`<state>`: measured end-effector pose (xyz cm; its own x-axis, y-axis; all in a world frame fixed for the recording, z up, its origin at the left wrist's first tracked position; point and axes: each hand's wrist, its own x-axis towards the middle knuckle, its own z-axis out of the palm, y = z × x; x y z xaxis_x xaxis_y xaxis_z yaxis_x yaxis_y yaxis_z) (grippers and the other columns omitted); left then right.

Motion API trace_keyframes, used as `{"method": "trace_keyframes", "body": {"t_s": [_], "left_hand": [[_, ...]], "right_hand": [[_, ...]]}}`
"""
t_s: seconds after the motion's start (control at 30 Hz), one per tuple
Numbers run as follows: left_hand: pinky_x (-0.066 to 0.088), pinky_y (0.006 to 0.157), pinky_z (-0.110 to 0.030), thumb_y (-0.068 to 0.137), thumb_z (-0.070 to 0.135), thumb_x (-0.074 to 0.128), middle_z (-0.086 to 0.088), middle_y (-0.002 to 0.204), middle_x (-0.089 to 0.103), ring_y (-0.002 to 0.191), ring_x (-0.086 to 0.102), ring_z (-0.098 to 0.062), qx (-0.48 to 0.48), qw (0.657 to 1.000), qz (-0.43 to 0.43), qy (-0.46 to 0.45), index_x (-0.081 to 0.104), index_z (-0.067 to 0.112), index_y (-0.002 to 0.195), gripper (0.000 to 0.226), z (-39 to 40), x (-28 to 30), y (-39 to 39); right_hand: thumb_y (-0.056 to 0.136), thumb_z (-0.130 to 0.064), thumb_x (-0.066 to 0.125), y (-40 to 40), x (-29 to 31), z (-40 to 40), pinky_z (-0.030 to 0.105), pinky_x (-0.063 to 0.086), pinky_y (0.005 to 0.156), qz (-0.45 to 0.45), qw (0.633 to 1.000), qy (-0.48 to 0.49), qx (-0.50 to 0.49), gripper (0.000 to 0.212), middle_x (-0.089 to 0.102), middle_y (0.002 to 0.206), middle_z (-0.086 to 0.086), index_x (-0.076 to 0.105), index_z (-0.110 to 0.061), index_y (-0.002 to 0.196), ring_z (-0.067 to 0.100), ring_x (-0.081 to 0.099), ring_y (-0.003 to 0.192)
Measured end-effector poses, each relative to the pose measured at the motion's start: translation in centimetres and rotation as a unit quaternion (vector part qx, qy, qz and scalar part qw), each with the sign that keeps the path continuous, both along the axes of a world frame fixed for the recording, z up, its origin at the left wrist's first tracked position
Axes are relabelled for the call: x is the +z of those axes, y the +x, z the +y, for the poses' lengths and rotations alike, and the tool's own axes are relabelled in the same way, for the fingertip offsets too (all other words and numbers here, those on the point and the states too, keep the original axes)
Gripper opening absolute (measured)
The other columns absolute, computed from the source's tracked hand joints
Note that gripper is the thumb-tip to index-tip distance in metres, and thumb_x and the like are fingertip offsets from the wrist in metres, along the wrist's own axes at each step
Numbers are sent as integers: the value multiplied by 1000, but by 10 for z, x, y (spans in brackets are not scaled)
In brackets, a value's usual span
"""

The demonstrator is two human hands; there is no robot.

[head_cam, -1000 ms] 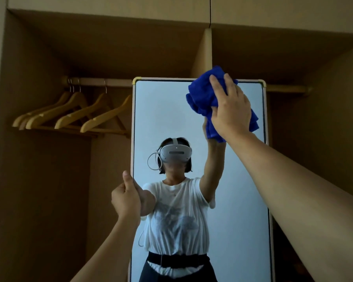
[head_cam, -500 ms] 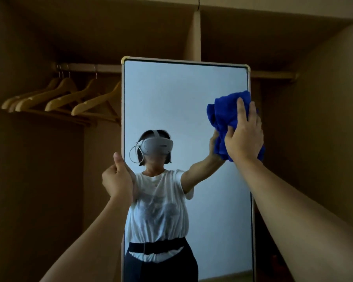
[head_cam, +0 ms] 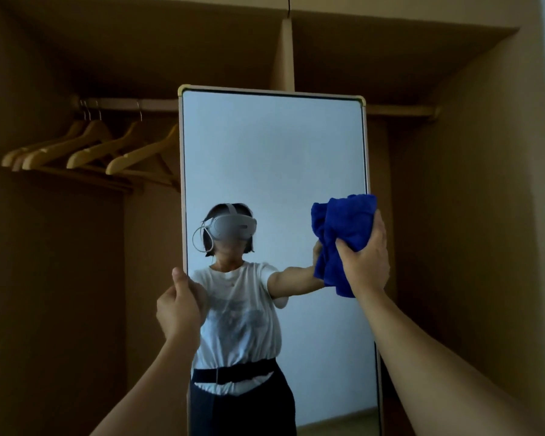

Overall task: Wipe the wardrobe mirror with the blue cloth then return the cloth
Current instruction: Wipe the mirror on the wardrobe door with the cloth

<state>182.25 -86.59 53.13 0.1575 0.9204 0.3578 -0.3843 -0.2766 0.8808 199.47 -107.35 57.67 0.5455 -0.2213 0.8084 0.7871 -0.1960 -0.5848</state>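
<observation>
— Blue cloth is bunched in our right hand, fingers curled round it, and pressed against the mirror at its right edge, about halfway down the glass.

— And our left hand?

— It grips the mirror's left edge at roughly the same height, thumb up along the frame, fingers wrapped behind where we cannot see them. It carries no cloth; we judge it is steadying the panel.

— So what does the next stroke turn on?

— On the mirror's long axis. It stands upright, tall and narrow, inside the wardrobe, and runs out of view at the bottom. The cloth sits at the right margin, so unwiped glass, as far as we can judge, lies to the left across the width and downward along the length. The right hand is the only one touching the cloth, so it has to make that travel.

— Could the left hand get in the way?

— Only at the far left edge, where a full sideways pass would meet it. The two hands are well apart now, with the whole width of glass between them.

— And returning the cloth?

— Not yet in hand. We cannot see where it belongs; only the hangers on the rail show to the left.
</observation>
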Motion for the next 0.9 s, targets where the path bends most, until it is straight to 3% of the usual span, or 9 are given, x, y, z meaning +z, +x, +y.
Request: {"method": "trace_keyframes", "body": {"t_s": [0.07,0.27,0.37,0.43,0.57,0.73,0.9], "left_hand": [[46,78,-38,95,55,36,-4,74,57,75,56,-23,-20,1000,18,-14,55,19,68,49,-5,-18,-3],[44,87,-40,96,54,31,-5,82,56,91,54,-25,-59,996,57,-35,54,17,79,47,-6,-38,-8],[44,86,-40,98,53,29,-3,81,55,90,53,-24,-56,996,67,-34,54,16,82,47,-7,-36,-11],[45,89,-42,97,54,29,-5,86,57,91,53,-25,-53,995,75,-37,54,18,90,45,-10,-35,-13],[45,82,-38,97,55,30,-1,75,56,87,56,-25,-56,995,75,-47,54,19,83,45,-16,-35,-22],[42,80,-36,97,53,30,2,72,53,82,53,-21,-52,995,74,-47,50,24,69,45,-30,-33,-36],[41,77,-35,98,51,30,-1,69,52,66,49,-15,-43,996,70,-43,50,23,67,47,-41,-33,-49]], "right_hand": [[71,-56,63,-2,-15,-1,40,47,98,23,999,14,31,90,43,143,-1,26,-22,146,19,47,127],[80,-27,73,1,-38,-17,30,37,91,113,984,36,135,84,45,140,-2,23,-22,147,21,48,122],[79,-24,74,3,-42,-20,32,36,97,138,973,50,175,84,44,139,-4,24,-25,146,20,47,124],[77,-28,75,3,-42,-20,41,37,104,153,972,44,171,86,44,140,-4,23,-27,146,21,46,125],[78,-36,73,-6,-41,-23,53,32,108,175,978,26,108,90,43,142,2,17,-26,149,28,45,127],[78,-47,69,-20,-43,-35,55,27,108,191,979,-5,67,93,41,145,1,12,-29,149,30,45,128],[78,-52,67,-38,-43,-47,53,26,108,186,982,-11,28,93,45,142,2,12,-28,149,31,48,125]]}}
